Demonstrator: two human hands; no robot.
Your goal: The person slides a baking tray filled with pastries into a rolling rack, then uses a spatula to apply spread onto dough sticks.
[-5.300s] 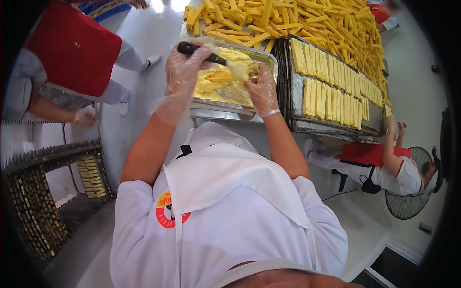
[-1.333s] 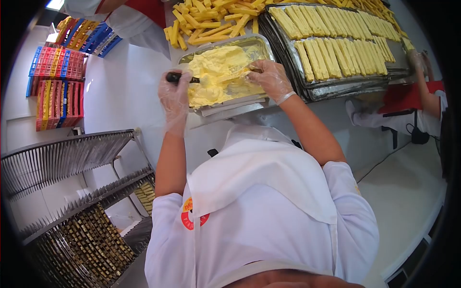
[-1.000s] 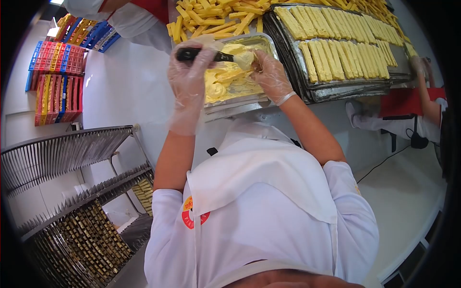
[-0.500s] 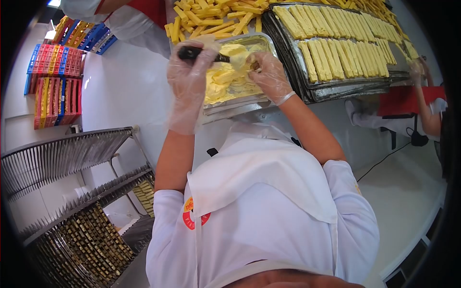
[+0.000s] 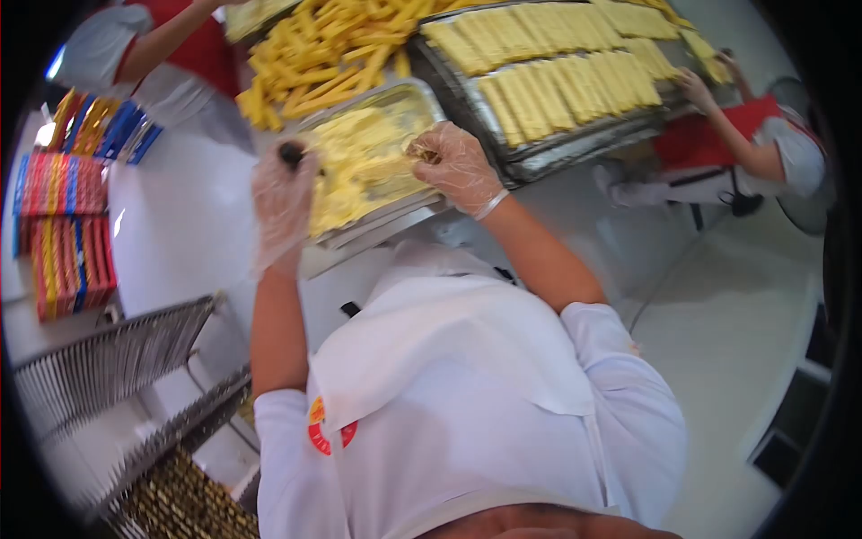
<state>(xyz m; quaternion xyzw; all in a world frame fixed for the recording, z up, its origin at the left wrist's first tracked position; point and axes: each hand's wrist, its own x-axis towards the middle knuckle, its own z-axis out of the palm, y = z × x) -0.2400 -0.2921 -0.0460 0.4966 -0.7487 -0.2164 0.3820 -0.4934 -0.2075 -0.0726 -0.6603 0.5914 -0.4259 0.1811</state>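
My left hand (image 5: 284, 207), in a clear plastic glove, is closed around a black-handled spatula (image 5: 291, 154) at the left edge of a metal tray (image 5: 429, 101). Only the end of its handle shows; the blade is hidden. Soft yellow cream (image 5: 359, 144) is spread thickly and unevenly in the tray. Over the tray's right side is my gloved right hand (image 5: 460, 166), its fingers curled together. Whatever they hold, if anything, cannot be made out.
Yellow sticks (image 5: 337, 58) are heaped behind the tray. To the right, stacked dark baking trays (image 5: 575, 144) carry rows of cream-coated sticks (image 5: 575, 94). Co-workers stand at far left and right, one hand (image 5: 696, 92) near the rows. Metal racks (image 5: 117, 359) and coloured crates (image 5: 67, 184) stand left.
The view has shifted, so the surroundings sit further left. My hands have moved apart; the spatula has left my right fingers and its handle now points up towards me.
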